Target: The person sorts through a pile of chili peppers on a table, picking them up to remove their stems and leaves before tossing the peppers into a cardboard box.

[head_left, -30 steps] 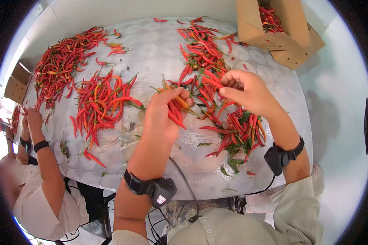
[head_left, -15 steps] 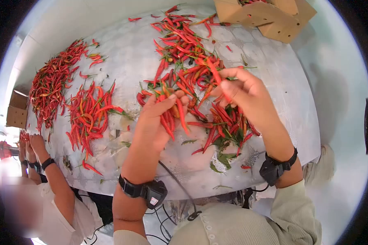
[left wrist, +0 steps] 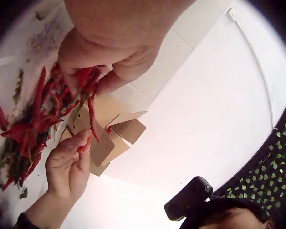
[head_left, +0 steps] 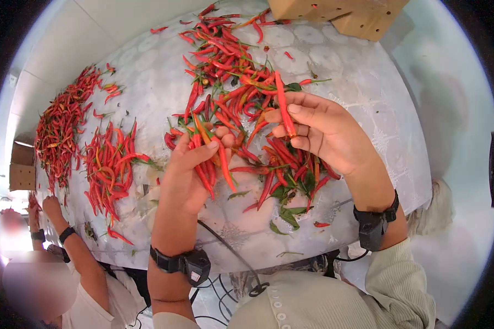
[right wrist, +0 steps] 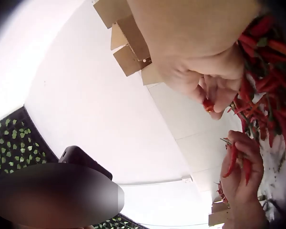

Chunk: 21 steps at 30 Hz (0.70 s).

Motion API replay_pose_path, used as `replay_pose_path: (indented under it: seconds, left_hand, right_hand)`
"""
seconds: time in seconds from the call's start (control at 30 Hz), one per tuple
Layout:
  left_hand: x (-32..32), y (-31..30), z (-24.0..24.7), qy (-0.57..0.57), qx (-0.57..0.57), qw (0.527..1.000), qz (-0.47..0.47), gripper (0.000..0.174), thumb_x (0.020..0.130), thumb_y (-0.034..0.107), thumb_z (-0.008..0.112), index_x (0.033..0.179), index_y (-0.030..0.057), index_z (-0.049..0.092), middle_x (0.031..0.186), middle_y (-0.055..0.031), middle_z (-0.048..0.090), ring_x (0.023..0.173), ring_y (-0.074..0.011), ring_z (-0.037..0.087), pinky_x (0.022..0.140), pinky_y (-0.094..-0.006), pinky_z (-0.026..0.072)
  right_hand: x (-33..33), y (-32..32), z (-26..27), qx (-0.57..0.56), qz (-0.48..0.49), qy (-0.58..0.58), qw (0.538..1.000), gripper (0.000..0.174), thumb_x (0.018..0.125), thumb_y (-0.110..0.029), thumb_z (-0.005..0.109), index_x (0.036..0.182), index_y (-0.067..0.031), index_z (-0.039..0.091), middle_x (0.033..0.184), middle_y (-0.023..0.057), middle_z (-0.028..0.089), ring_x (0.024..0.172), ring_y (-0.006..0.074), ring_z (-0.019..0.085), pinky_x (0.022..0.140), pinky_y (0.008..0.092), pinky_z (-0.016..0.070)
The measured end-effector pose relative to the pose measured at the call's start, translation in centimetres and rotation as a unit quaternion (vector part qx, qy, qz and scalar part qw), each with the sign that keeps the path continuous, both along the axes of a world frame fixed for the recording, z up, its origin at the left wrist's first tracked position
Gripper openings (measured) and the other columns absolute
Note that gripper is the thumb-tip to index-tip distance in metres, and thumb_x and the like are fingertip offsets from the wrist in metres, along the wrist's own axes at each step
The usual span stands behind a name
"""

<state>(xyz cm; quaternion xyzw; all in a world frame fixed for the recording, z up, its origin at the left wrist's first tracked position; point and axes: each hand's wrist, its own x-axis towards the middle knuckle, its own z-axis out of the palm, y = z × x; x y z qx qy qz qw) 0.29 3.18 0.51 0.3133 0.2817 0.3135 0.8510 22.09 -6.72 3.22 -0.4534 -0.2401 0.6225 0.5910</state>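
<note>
In the head view my left hand (head_left: 187, 178) holds several red and orange chillies (head_left: 223, 164), its thumb lying over them. My right hand (head_left: 332, 131) pinches one long red chilli (head_left: 284, 107) between thumb and fingers, just above the loose heap (head_left: 230, 107). The left wrist view has the left hand (left wrist: 109, 52) at the top with chillies hanging from its fingers, and the right hand (left wrist: 69, 167) below. In the right wrist view a red tip (right wrist: 208, 105) shows between the right hand's fingers.
Two more chilli piles (head_left: 112, 164) (head_left: 63, 129) lie to the left. Leaves (head_left: 289, 217) rest near the table's front. A cardboard box (head_left: 362, 19) stands at the back right. Another person's arm (head_left: 85, 263) reaches the table at the far left.
The head view has shifted, so the piles and box appear moved. The right hand has turned, and its chilli now stands nearly upright. The left hand still holds its bunch.
</note>
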Motion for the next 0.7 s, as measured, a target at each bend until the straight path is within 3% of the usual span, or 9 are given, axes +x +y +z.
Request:
replay_pose_path:
  seconds: [0.13,0.27,0.37,0.47,0.57,0.7]
  left_hand:
    - [-0.1,0.0,0.1,-0.049,-0.053,0.997,-0.03,0.028,0.088,0.006,0.051,0.113,-0.0057,0.048,0.106,-0.0183,0.058,0.095,-0.0249,0.061,0.082,-0.0357,0.0544]
    - [-0.2,0.3,-0.8,-0.069,-0.079,0.994,-0.041,0.035,0.093,0.017,0.043,0.114,-0.0097,0.049,0.111,-0.0227,0.058,0.105,-0.0308,0.058,0.088,-0.043,0.0505]
    - [-0.2,0.1,-0.1,-0.106,-0.11,0.987,-0.053,0.04,0.095,0.021,0.039,0.12,-0.0097,0.044,0.119,-0.0239,0.054,0.112,-0.0346,0.054,0.092,-0.0469,0.0475]
    - [-0.4,0.2,0.2,-0.116,-0.12,0.984,-0.062,0.042,0.096,0.022,0.038,0.124,-0.0092,0.04,0.123,-0.0238,0.052,0.114,-0.0356,0.052,0.093,-0.0492,0.0457]
    - [-0.2,0.1,0.8,-0.103,-0.125,0.985,-0.059,0.033,0.092,0.02,0.043,0.114,-0.0041,0.05,0.115,-0.0195,0.058,0.11,-0.0327,0.055,0.093,-0.0451,0.0457]
    - [-0.3,0.3,0.5,-0.114,-0.137,0.983,-0.054,0.033,0.092,0.02,0.042,0.113,-0.0044,0.05,0.115,-0.0201,0.057,0.109,-0.0323,0.056,0.093,-0.0445,0.0456]
  right_hand:
    - [-1.4,0.0,0.0,-0.008,0.012,-0.023,1.0,0.027,0.089,-0.019,0.059,0.111,-0.0042,0.052,0.099,0.0091,0.065,0.076,0.0121,0.064,0.063,0.0207,0.0498]
    - [-2.2,0.0,0.2,-0.025,0.005,-0.04,0.999,0.028,0.088,-0.016,0.062,0.111,-0.0041,0.052,0.093,0.0077,0.064,0.068,0.0101,0.06,0.058,0.0206,0.047]
    - [-1.3,0.0,-0.5,-0.009,0.025,-0.167,0.986,0.032,0.086,-0.021,0.065,0.11,-0.0034,0.054,0.09,0.0061,0.064,0.074,0.0109,0.06,0.065,0.0226,0.048]
    - [-1.2,0.0,-0.1,0.069,0.004,-0.318,0.946,0.031,0.084,-0.015,0.066,0.109,-0.0012,0.055,0.088,0.0057,0.062,0.076,0.0102,0.058,0.067,0.0227,0.0468]
    - [-0.3,-0.5,0.2,0.08,-0.019,-0.315,0.945,0.028,0.082,-0.011,0.066,0.106,0.0004,0.056,0.09,0.0065,0.063,0.079,0.0107,0.059,0.07,0.0237,0.0468]
    - [1.4,-1.5,-1.6,0.074,-0.044,-0.372,0.924,0.026,0.082,-0.01,0.065,0.105,-0.0005,0.057,0.091,0.0057,0.063,0.077,0.0103,0.058,0.072,0.0248,0.0462]
